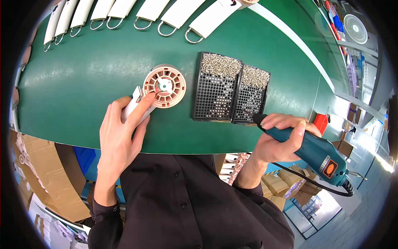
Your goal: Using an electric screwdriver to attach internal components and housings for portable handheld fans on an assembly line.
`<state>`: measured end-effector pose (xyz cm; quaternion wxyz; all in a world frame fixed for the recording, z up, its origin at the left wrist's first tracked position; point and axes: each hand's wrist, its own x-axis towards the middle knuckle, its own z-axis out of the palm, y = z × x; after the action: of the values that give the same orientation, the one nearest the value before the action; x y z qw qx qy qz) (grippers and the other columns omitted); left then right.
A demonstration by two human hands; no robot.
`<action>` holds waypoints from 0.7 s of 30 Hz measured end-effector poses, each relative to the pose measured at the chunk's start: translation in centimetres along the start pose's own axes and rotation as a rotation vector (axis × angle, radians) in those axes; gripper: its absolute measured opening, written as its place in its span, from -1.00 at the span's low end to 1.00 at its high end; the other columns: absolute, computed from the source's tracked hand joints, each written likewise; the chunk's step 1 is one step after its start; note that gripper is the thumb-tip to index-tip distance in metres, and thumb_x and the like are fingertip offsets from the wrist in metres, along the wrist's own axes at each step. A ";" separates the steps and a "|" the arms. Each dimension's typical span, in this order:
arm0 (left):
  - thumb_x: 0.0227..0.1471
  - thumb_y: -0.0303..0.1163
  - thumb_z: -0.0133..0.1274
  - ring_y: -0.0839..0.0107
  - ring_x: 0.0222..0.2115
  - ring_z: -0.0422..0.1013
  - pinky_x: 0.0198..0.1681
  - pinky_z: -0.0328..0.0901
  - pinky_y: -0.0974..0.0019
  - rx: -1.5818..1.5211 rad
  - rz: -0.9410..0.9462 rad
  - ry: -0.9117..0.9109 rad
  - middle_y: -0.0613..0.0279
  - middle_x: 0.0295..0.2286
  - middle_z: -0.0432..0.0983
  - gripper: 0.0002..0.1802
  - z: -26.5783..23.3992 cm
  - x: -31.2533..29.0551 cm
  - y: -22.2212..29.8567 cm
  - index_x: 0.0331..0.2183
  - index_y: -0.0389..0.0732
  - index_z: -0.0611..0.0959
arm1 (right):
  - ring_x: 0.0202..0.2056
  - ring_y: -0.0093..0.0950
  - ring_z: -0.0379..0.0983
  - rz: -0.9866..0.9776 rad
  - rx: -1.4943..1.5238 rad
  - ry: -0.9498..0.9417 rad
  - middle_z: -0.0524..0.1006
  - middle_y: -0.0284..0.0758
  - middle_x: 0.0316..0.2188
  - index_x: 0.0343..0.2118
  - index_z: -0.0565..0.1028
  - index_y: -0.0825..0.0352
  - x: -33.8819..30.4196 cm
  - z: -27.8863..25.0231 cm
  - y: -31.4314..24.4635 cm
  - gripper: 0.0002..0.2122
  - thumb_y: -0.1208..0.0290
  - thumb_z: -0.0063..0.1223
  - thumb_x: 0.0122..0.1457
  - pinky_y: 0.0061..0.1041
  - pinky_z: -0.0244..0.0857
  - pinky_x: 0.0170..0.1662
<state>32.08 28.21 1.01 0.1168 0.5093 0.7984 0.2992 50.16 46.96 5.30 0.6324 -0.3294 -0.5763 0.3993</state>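
My left hand (122, 128) is closed around the white handle of a small fan-like unit lying on the green table (83, 116). The unit's round pink head (180, 89) shows a slotted ring, a white hub and thin wires, with a fingertip against its near-left edge. In my right hand (286, 135) is a teal electric screwdriver (317, 151), its fingers wrapped round the body. The black nose points left, at the near right corner of the right screw tray (248, 101); whether it touches is unclear. A second black perforated tray (202, 99) stands alongside, and loose screws (222, 65) fill the far end of both.
Several white handles (149, 10) with wire loops lie along the table's far edge. A red box (320, 123) sits at the right. Cardboard boxes (54, 174) stand below left, and pink parts (237, 164) show under the table edge. A black cord (306, 180) trails from the screwdriver.
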 end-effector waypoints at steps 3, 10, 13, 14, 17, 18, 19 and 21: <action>-0.24 -0.61 0.22 0.17 -0.37 0.35 -0.33 0.32 0.22 -0.003 0.008 0.002 0.10 -0.28 0.36 -0.29 0.0 0.0 0.1 0.03 0.10 0.52 | -0.87 -0.42 0.19 -0.009 -0.005 -0.002 0.28 -0.22 -0.78 -0.32 0.19 0.37 -0.1 -0.3 0.0 -0.79 0.50 -0.02 0.08 -0.45 0.22 -0.83; -0.23 -0.59 0.24 0.13 -0.25 0.32 -0.26 0.31 0.19 0.032 -0.034 -0.010 0.10 -0.21 0.35 -0.30 -0.3 -0.2 0.7 0.02 0.09 0.52 | -0.85 -0.39 0.21 0.029 0.097 -0.026 0.26 -0.24 -0.73 -0.33 0.18 0.32 -0.1 -0.7 -1.3 -0.88 0.45 -0.17 0.19 -0.41 0.24 -0.82; -0.25 -0.51 0.30 0.04 -0.09 0.26 -0.06 0.22 0.11 0.148 -0.018 0.104 0.06 -0.09 0.31 -0.32 -0.7 -0.3 1.3 0.01 0.06 0.54 | -0.83 -0.37 0.25 0.008 0.242 -0.097 0.29 -0.22 -0.68 -0.27 0.18 0.32 -0.3 -0.5 -2.8 -0.89 0.42 -0.24 0.24 -0.37 0.27 -0.78; -0.29 -0.45 0.34 0.03 -0.07 0.25 0.00 0.16 0.08 0.125 -0.004 0.163 0.01 -0.06 0.29 -0.33 -0.6 -0.5 1.6 -0.02 -0.01 0.56 | -0.82 -0.36 0.26 0.010 0.280 -0.140 0.30 -0.22 -0.67 -0.25 0.18 0.33 -0.6 -0.2 -3.4 -0.88 0.41 -0.25 0.25 -0.37 0.28 -0.77; -0.33 -0.35 0.36 0.24 -0.25 0.37 -0.24 0.29 0.24 -0.076 0.283 0.199 0.15 -0.27 0.42 -0.51 -0.6 -0.5 2.2 -0.23 -0.16 0.63 | -0.78 -0.34 0.31 0.027 0.421 -0.279 0.32 -0.20 -0.64 -0.20 0.15 0.35 -1.7 1.6 -5.4 -0.82 0.39 -0.24 0.24 -0.38 0.31 -0.74; -0.28 -0.29 0.33 0.30 -0.29 0.37 -0.25 0.28 0.27 0.026 0.330 0.162 0.25 -0.36 0.43 -0.57 -0.5 -0.7 3.1 -0.25 -0.12 0.63 | -0.77 -0.33 0.33 0.038 0.485 -0.359 0.33 -0.19 -0.63 -0.20 0.13 0.36 -2.1 2.4 -5.7 -0.81 0.39 -0.22 0.23 -0.38 0.34 -0.72; -0.22 -0.24 0.28 0.33 -0.30 0.35 -0.26 0.27 0.28 0.007 0.345 0.154 0.30 -0.35 0.42 -0.60 0.3 -1.0 3.4 -0.24 -0.09 0.62 | -0.74 -0.31 0.37 0.044 0.495 -0.448 0.36 -0.17 -0.62 -0.19 0.11 0.36 -2.5 2.9 -5.7 -0.78 0.42 -0.19 0.19 -0.39 0.39 -0.69; -0.09 -0.26 0.18 0.34 -0.31 0.35 -0.27 0.27 0.30 0.010 0.404 0.101 0.28 -0.36 0.42 -0.65 0.9 -1.1 3.8 -0.22 -0.20 0.59 | -0.73 -0.32 0.38 0.030 0.539 -0.549 0.38 -0.17 -0.62 -0.20 0.11 0.36 -3.6 4.0 -5.5 -0.77 0.43 -0.18 0.17 -0.40 0.42 -0.68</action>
<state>35.87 28.72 2.42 0.0116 0.6440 0.6862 0.3379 46.84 41.01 8.92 0.5124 -0.0405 -0.5938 0.6190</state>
